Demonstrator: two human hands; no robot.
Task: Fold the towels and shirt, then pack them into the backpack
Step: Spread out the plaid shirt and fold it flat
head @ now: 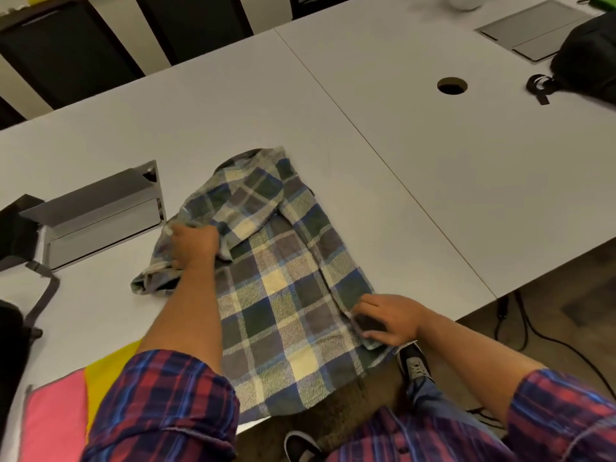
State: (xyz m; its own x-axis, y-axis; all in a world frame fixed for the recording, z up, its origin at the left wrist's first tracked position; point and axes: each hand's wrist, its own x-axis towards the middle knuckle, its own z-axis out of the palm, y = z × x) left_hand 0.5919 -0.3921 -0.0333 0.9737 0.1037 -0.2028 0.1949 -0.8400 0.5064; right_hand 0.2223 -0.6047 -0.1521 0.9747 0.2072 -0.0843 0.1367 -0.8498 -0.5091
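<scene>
At the lower left of the frame, pink and yellow towels (66,405) are seen flat on the table (400,145). At centre the plaid shirt (280,295) is laid out, its long axis running from the collar at upper centre to the hem overhanging the lower table edge. It is judged light, soft and limp, best taken at seams and edges. The bunched left sleeve is gripped by the left hand (193,245); the right side edge is pinched by the curled right hand (386,320). A black backpack (590,58) is seen upper right.
</scene>
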